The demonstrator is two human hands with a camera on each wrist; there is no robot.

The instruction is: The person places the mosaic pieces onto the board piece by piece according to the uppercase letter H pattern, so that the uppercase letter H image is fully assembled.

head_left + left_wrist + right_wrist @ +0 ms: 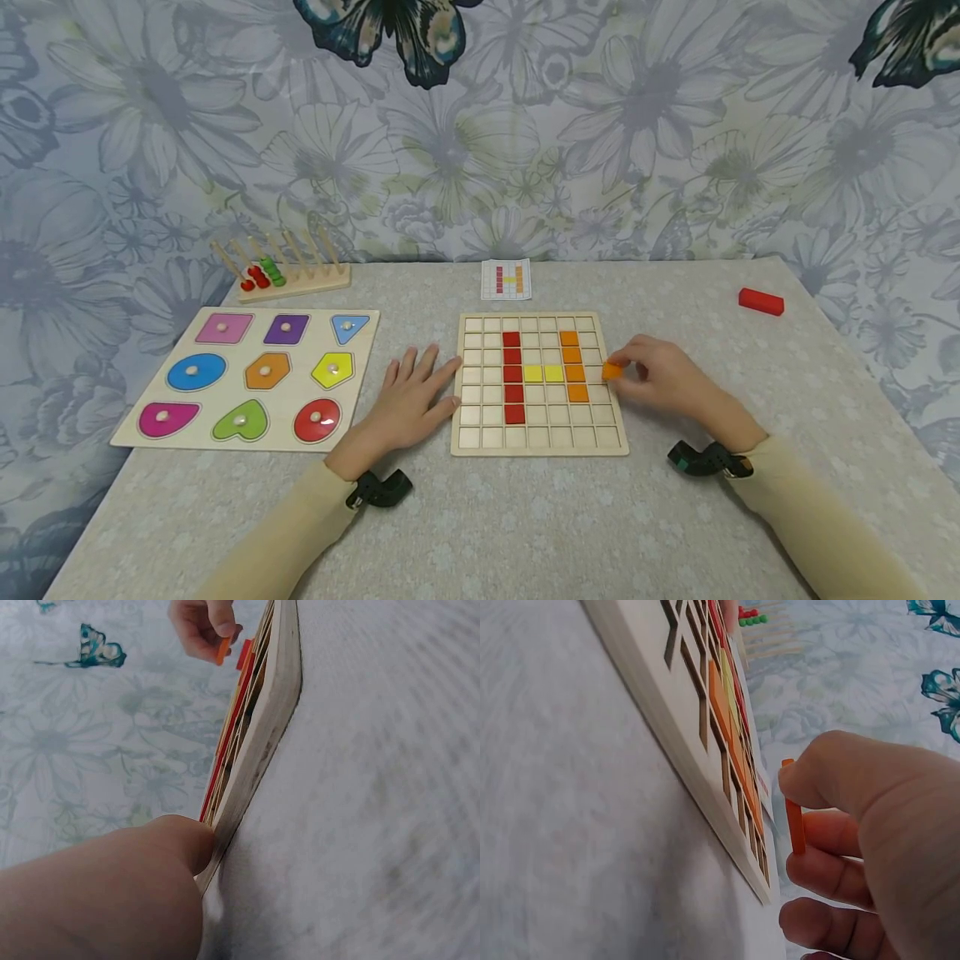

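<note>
A wooden grid board [491,442] lies in the middle of the table. In its cells sit a column of red tiles [512,375], two yellow tiles [543,373] side by side, and a column of orange tiles [573,367]. My right hand [660,379] pinches a loose orange tile [795,825] between thumb and fingers, at the board's right edge. My left hand [408,400] lies flat on the table with fingers spread, its fingertips and thumb touching the board's left edge. The left wrist view shows that thumb [187,840] against the board's side.
A small pattern card [506,280] lies behind the board. At left is a shape puzzle [225,337] with knobbed pieces; behind it stands a peg rack [300,283] with red and green beads. A red block [761,302] lies at the far right. A patterned wall rises behind the table.
</note>
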